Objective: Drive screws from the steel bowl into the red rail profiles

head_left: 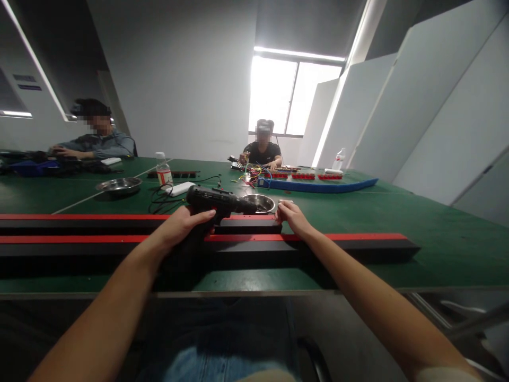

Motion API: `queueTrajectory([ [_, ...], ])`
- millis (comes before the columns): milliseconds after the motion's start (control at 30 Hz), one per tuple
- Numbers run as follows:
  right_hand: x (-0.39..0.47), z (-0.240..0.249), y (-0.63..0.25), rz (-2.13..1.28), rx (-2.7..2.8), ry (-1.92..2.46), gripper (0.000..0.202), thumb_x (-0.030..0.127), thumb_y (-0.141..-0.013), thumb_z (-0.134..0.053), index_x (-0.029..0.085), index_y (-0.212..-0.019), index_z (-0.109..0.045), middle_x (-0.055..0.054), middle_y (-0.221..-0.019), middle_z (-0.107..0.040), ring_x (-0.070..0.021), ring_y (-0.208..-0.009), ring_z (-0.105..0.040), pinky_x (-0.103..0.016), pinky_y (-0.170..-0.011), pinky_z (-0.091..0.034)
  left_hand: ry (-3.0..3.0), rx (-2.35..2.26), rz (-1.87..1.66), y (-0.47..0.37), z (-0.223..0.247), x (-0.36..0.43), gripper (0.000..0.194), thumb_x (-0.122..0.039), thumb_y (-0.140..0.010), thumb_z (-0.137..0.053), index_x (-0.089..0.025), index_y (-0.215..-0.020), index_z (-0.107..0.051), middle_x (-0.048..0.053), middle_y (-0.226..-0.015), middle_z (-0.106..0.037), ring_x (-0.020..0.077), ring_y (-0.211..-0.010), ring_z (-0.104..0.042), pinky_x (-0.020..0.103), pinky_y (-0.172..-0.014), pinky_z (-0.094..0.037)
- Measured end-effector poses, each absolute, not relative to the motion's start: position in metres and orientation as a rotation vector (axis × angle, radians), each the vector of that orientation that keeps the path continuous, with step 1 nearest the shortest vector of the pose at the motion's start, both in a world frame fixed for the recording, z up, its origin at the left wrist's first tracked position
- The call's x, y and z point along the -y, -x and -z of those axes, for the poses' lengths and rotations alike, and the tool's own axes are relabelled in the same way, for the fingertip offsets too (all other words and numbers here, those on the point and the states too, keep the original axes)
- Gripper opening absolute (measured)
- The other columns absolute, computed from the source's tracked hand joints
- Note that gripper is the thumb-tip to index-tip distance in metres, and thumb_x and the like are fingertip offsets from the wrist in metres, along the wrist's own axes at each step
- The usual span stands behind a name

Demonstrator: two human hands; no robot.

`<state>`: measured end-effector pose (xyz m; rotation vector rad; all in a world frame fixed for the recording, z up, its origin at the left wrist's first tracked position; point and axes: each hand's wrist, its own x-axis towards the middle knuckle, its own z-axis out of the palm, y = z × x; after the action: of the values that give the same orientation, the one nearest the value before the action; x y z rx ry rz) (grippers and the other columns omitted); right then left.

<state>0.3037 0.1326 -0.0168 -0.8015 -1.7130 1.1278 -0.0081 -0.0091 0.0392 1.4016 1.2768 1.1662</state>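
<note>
Left hand (181, 225) is gripping a cordless drill (210, 200) by its handle, chuck pointing right toward the right hand (292, 216), over the far black-and-red beam (248, 225) on the desk (437, 223). Likely readying the drill tip; next move probably calls for holding the drill steady and lining up tip and fingertips. Right forearm is reaching inward, fingers curling beside the steel bowl (260, 200); can't tell if they're pinching anything.
</note>
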Motion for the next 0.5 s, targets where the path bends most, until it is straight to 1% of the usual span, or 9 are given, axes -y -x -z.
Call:
queueTrajectory([
  [33,-0.134,0.018,-0.303,-1.088,1.717,0.827,0.047,0.064,-0.085,-0.06,0.023,-0.068,-0.048,-0.001,-0.059,-0.057,-0.0141,-0.054,-0.051,-0.029,-0.054,-0.042,-1.467,-1.309,-1.111,0.015,-0.049,0.011,0.031,-0.039,-0.076,-0.079,-0.01,-0.086,-0.074,0.011,-0.073,-0.073,0.0192,-0.059,-0.066,0.024,-0.052,-0.052],
  [100,-0.134,0.02,-0.303,-1.033,1.742,0.855,0.045,0.062,-0.088,-0.057,0.023,-0.068,-0.048,-0.001,-0.06,-0.057,-0.014,-0.054,-0.051,-0.029,-0.054,-0.041,-1.591,-1.363,-0.992,0.028,-0.069,0.016,0.033,-0.037,-0.078,-0.078,-0.009,-0.096,-0.075,0.012,-0.077,-0.074,0.0194,-0.061,-0.067,0.023,-0.052,-0.051],
  [200,-0.132,0.019,-0.302,-0.982,1.817,0.851,0.041,0.055,-0.092,-0.055,0.022,-0.069,-0.048,-0.001,-0.06,-0.058,-0.0143,-0.055,-0.052,-0.03,-0.056,-0.042,-1.718,-1.437,-0.868,0.04,-0.096,0.025,0.036,-0.038,-0.081,-0.076,-0.006,-0.096,-0.074,0.01,-0.075,-0.073,0.0188,-0.061,-0.067,0.021,-0.053,-0.051],
  [300,-0.128,0.017,-0.302,-0.933,1.869,0.862,0.039,0.05,-0.095,-0.053,0.022,-0.068,-0.049,-0.002,-0.059,-0.058,-0.0142,-0.055,-0.052,-0.029,-0.057,-0.042,-1.769,-1.526,-0.815,0.04,-0.113,0.032,0.034,-0.037,-0.081,-0.076,-0.006,-0.095,-0.074,0.007,-0.071,-0.072,0.0171,-0.06,-0.066,0.02,-0.053,-0.049],
  [400,-0.126,0.015,-0.302,-0.912,1.893,0.887,0.037,0.045,-0.096,-0.05,0.021,-0.068,-0.05,-0.002,-0.059,-0.058,-0.0138,-0.056,-0.052,-0.028,-0.057,-0.042,-1.822,-1.577,-0.724,0.034,-0.126,0.035,0.029,-0.033,-0.079,-0.076,-0.009,-0.096,-0.076,0.004,-0.074,-0.073,0.0169,-0.066,-0.067,0.02,-0.06,-0.05],
  [500,-0.126,0.014,-0.302,-0.913,1.909,0.915,0.033,0.04,-0.096,-0.05,0.02,-0.07,-0.051,-0.002,-0.06,-0.059,-0.0137,-0.056,-0.053,-0.027,-0.056,-0.042,-1.881,-1.649,-0.618,0.028,-0.138,0.032,0.033,-0.035,-0.074,-0.079,-0.016,-0.101,-0.078,0.004,-0.084,-0.076,0.0191,-0.073,-0.068,0.023,-0.065,-0.051],
])
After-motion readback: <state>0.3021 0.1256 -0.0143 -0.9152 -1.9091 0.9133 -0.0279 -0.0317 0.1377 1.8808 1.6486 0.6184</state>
